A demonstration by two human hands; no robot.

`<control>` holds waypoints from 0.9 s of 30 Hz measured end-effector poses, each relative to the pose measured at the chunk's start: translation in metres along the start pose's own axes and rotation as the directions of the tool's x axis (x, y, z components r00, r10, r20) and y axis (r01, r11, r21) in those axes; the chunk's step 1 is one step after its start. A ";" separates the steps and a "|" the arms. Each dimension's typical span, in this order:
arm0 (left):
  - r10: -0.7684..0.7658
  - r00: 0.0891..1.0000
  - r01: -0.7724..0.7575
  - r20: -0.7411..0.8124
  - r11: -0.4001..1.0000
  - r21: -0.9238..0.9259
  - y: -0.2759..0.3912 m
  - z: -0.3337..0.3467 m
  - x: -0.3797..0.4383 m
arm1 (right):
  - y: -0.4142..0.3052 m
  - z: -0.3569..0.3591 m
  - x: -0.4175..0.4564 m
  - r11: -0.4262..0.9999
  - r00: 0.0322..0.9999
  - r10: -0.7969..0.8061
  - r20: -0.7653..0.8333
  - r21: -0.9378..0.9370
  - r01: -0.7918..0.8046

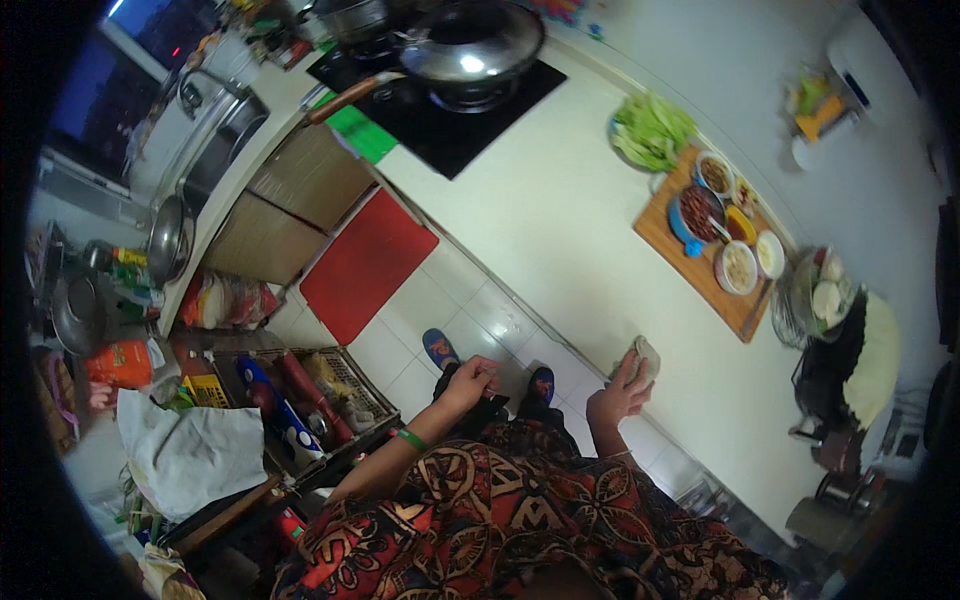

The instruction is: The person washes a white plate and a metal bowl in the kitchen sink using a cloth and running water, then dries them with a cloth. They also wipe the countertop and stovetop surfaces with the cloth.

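My right hand (621, 397) has its fingers on a crumpled pale cloth (646, 361) at the front edge of the white countertop (525, 225). My left hand (471, 379), with a green band on its wrist, is held over the floor in front of my body, apart from the counter. Its fingers are curled, and whether anything lies between them is too small to tell. Farther along the counter a wooden cutting board (660, 217) carries several bowls, among them a blue-handled bowl of dark red food (699, 212).
A lidded wok (472, 45) sits on the black cooktop (480, 135), its wooden handle jutting over the counter edge. Leafy lettuce (652, 131) fills a plate by the wall. Glass bowls (817, 292) stand right of the board. A red mat (367, 266) covers floor tiles; a loaded cart (300, 405) stands left.
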State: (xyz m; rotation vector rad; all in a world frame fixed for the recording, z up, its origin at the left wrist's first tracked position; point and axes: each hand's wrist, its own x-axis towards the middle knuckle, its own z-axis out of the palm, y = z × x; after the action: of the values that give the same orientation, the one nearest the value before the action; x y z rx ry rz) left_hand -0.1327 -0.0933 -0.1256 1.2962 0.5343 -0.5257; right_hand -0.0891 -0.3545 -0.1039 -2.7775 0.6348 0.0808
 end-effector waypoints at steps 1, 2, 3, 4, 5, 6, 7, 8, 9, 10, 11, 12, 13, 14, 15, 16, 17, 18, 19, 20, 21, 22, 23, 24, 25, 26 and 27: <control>0.002 1.000 -0.002 0.000 1.000 -0.030 -0.001 -0.022 -0.004 | -0.019 0.009 0.000 0.998 0.998 -0.063 0.012 0.009 0.063; 0.016 0.999 -0.019 -0.045 0.998 -0.060 -0.002 -0.044 -0.009 | -0.039 0.018 0.000 0.992 0.992 -0.127 0.026 0.019 0.126; 0.027 0.996 -0.035 -0.081 0.995 -0.091 -0.002 -0.064 -0.012 | -0.061 0.021 -0.001 0.983 0.982 -0.184 0.035 0.024 0.183; 0.036 0.992 -0.051 -0.120 0.991 -0.121 -0.001 -0.086 -0.015 | -0.085 0.024 -0.003 0.964 0.964 -0.267 0.004 0.002 0.267; 0.054 0.986 -0.080 -0.160 0.984 -0.159 0.002 -0.109 -0.018 | -0.108 0.029 -0.001 0.936 0.936 -0.351 0.019 -0.006 0.352; 0.071 0.981 -0.106 -0.181 0.976 -0.189 0.006 -0.133 -0.017 | -0.127 0.036 0.002 0.909 0.909 -0.416 0.025 -0.018 0.417; 0.076 0.972 -0.127 -0.220 0.966 -0.225 0.011 -0.154 -0.025 | -0.154 0.036 0.000 0.871 0.870 -0.490 0.051 -0.026 0.491; 0.050 0.961 -0.121 -0.270 0.960 -0.253 0.018 -0.179 -0.030 | -0.183 0.038 -0.002 0.853 0.852 -0.516 0.091 -0.036 0.521; 0.081 0.944 -0.178 -0.318 0.941 -0.288 0.029 -0.200 -0.034 | -0.206 0.045 0.004 0.811 0.814 -0.578 0.060 -0.063 0.581; 0.067 0.921 -0.187 -0.383 0.941 -0.284 0.025 -0.225 -0.035 | -0.229 0.056 0.010 0.756 0.760 -0.649 0.043 -0.074 0.650; 0.049 0.892 -0.192 -0.450 0.942 -0.277 0.018 -0.248 -0.039 | -0.252 0.067 0.013 0.694 0.698 -0.716 0.030 -0.079 0.716; 0.034 0.867 -0.212 -0.496 0.928 -0.306 0.022 -0.266 -0.047 | -0.274 0.074 0.015 0.679 0.684 -0.728 0.037 -0.097 0.728; 0.031 0.837 -0.246 -0.547 0.913 -0.325 0.028 -0.283 -0.054 | -0.300 0.079 0.020 0.660 0.666 -0.746 0.030 -0.109 0.744; 0.040 0.816 -0.272 -0.577 0.907 -0.322 0.025 -0.299 -0.059 | -0.323 0.084 0.024 0.641 0.648 -0.762 0.023 -0.122 0.758; 0.030 0.797 -0.290 -0.603 0.895 -0.339 0.024 -0.314 -0.063 | -0.346 0.090 0.026 0.619 0.628 -0.777 0.030 -0.140 0.773; 0.016 0.776 -0.308 -0.630 0.882 -0.357 0.022 -0.326 -0.069 | -0.367 0.097 0.026 0.594 0.606 -0.794 0.041 -0.155 0.789; 0.002 0.756 -0.325 -0.655 0.869 -0.373 0.020 -0.335 -0.072 | -0.385 0.104 0.027 0.570 0.586 -0.809 0.051 -0.172 0.803; -0.025 0.740 -0.314 -0.672 0.871 -0.378 0.021 -0.341 -0.078 | -0.404 0.112 0.029 0.524 0.547 -0.835 0.062 -0.217 0.824; -0.030 0.739 -0.320 -0.673 0.863 -0.391 0.018 -0.347 -0.080 | -0.418 0.118 0.030 0.513 0.540 -0.840 0.051 -0.245 0.822; -0.034 0.740 -0.325 -0.671 0.856 -0.402 0.013 -0.350 -0.081 | -0.431 0.124 0.030 0.505 0.534 -0.844 0.039 -0.274 0.818; -0.039 0.739 -0.330 -0.672 0.850 -0.412 0.012 -0.354 -0.083 | -0.443 0.130 0.029 0.496 0.527 -0.849 0.027 -0.299 0.815; -0.051 0.746 -0.313 -0.664 0.853 -0.417 0.012 -0.357 -0.082 | -0.451 0.134 0.031 0.492 0.519 -0.855 0.020 -0.292 0.821; -0.078 0.745 -0.297 -0.663 0.851 -0.433 0.013 -0.357 -0.082 | -0.456 0.137 0.033 0.481 0.509 -0.860 0.028 -0.287 0.828; -0.101 0.748 -0.279 -0.656 0.850 -0.448 0.023 -0.357 -0.081 | -0.460 0.141 0.036 0.476 0.505 -0.863 0.032 -0.286 0.832; -0.118 0.748 -0.268 -0.654 0.847 -0.459 0.032 -0.360 -0.079 | -0.467 0.142 0.037 0.468 0.496 -0.868 0.030 -0.282 0.837; -0.170 0.748 -0.231 -0.641 0.839 -0.493 0.037 -0.366 -0.075 | -0.472 0.143 0.037 0.426 0.445 -0.895 -0.019 -0.326 0.844; -0.164 0.754 -0.219 -0.636 0.850 -0.479 0.042 -0.373 -0.071 | -0.477 0.142 0.039 0.419 0.434 -0.901 -0.015 -0.287 0.861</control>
State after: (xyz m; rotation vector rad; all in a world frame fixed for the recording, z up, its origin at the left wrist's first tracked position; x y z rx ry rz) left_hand -0.1880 0.2851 -0.1186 0.9110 1.1659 0.1542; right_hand 0.1540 0.0817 -0.1163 -2.9581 -0.9819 -0.3361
